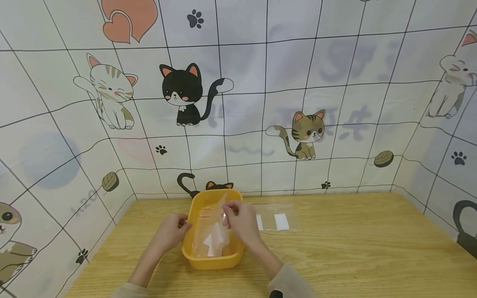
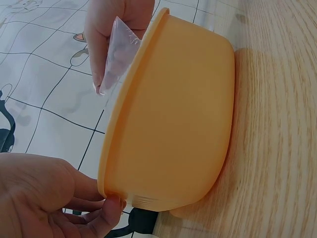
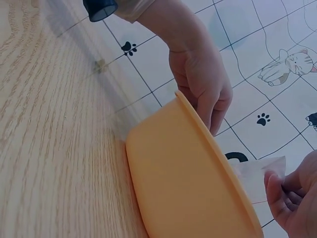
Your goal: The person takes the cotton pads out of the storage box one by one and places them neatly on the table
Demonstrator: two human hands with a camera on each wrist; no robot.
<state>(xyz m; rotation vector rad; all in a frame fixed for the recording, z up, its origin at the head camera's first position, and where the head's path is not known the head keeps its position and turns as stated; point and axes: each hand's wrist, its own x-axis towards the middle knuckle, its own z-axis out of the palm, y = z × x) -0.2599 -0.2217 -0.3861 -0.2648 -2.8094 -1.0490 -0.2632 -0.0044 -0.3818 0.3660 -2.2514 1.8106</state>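
A yellow plastic basin (image 1: 214, 263) stands on the wooden table. My left hand (image 1: 173, 231) grips its left rim, thumb and fingers on either side of the edge in the left wrist view (image 2: 59, 201). Above the basin's right side, my right hand (image 1: 242, 221) pinches the edge of a clear plastic bag (image 1: 218, 216), whose corner rises over the rim. The right wrist view shows that bag (image 3: 260, 173) between thumb and fingertips. Inside the basin lies clear bagging with white pieces (image 1: 214, 244); the lower end of the held bag overlaps it.
Right of the basin, another clear zip bag (image 1: 292, 211) with white rectangular pieces (image 1: 281, 222) lies flat on the table (image 1: 354, 248). Behind rises a white cloth backdrop (image 1: 246, 103) with grid lines and cartoon cats.
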